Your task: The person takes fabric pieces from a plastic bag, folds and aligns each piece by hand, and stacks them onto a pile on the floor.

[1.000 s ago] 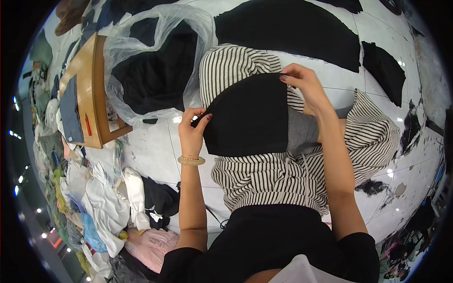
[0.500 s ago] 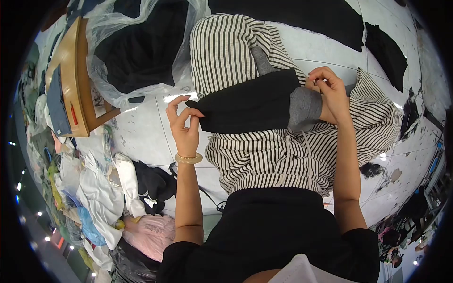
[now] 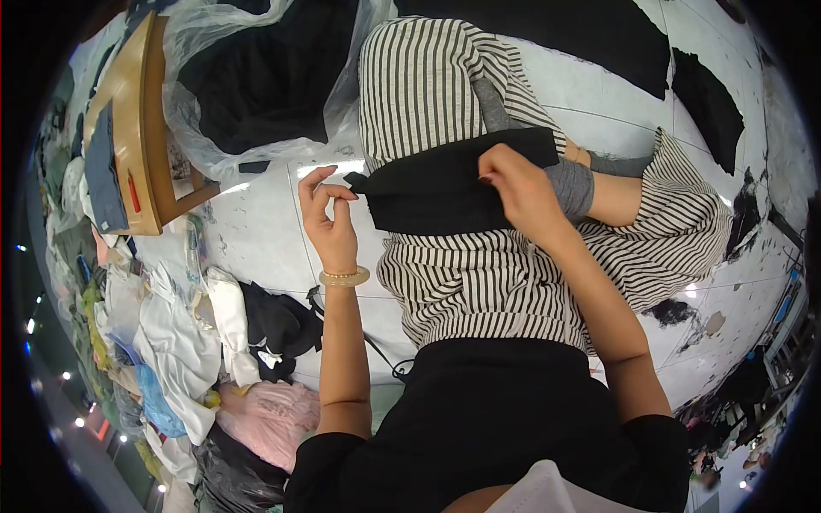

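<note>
A folded black fabric piece (image 3: 436, 192) lies across the lap, over the striped trousers (image 3: 479, 303). At its left end, my left hand (image 3: 332, 227) pinches the edge between thumb and index finger, near a small pointed black tip; the other fingers are raised. Over the right part of the fabric, my right hand (image 3: 526, 197) is closed, fingers curled and fingertips together. Whatever it may hold is hidden or too small to make out. A grey cuff (image 3: 571, 190) shows just beyond the fabric's right end.
A clear plastic bag (image 3: 201, 141) with black cloth inside stands at upper left, beside a wooden stool (image 3: 141, 154) bearing a red pen (image 3: 133, 194). Large black fabric (image 3: 590, 38) lies on the floor ahead. Mixed garments and bags (image 3: 175, 342) are heaped at left.
My right hand has moved left, from beyond the fabric's right end to above the fabric. My left hand stays at the left end, its fingertips slightly shifted toward the edge.
</note>
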A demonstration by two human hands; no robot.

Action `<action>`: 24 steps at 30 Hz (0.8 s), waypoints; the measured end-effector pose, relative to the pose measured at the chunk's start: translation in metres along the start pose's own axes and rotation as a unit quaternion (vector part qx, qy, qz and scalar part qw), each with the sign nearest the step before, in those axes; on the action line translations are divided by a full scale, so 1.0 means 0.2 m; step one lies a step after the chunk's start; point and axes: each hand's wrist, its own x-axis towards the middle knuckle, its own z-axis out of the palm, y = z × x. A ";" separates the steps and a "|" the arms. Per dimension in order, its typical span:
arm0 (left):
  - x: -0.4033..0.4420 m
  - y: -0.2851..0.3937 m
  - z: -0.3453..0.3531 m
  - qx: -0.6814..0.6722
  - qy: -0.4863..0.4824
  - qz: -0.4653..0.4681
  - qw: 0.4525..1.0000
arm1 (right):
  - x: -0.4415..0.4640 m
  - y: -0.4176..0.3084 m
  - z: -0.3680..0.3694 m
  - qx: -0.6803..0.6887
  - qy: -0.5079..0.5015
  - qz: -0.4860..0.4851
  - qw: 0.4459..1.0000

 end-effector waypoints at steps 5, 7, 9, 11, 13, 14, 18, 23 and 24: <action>0.00 -0.04 0.00 -0.030 0.002 -0.007 1.000 | 0.00 0.01 -0.03 0.160 0.005 0.106 0.981; -0.01 -0.04 0.00 -0.047 0.005 -0.019 0.999 | 0.01 -0.02 -0.03 0.081 0.003 0.052 0.995; -0.01 -0.06 0.00 -0.064 -0.003 -0.018 0.998 | 0.02 -0.04 0.00 0.001 0.002 -0.002 1.000; -0.02 -0.07 0.00 -0.071 0.000 -0.018 0.997 | 0.01 -0.03 0.03 -0.041 0.006 -0.016 0.999; -0.02 -0.08 0.00 -0.078 0.003 -0.016 0.997 | 0.00 -0.02 0.01 0.036 0.010 0.053 0.998; -0.02 -0.08 -0.01 -0.078 -0.008 -0.022 0.997 | 0.00 -0.01 0.00 0.114 0.013 0.122 0.986; -0.03 -0.08 -0.01 -0.157 -0.019 -0.063 0.985 | -0.01 0.04 -0.04 0.246 0.019 0.176 0.953; -0.05 -0.07 -0.01 -0.202 -0.054 -0.097 0.973 | -0.02 0.02 -0.03 0.170 0.015 0.137 0.976; -0.05 -0.08 -0.01 -0.183 -0.073 -0.090 0.976 | -0.02 0.01 -0.03 0.113 0.020 0.101 0.988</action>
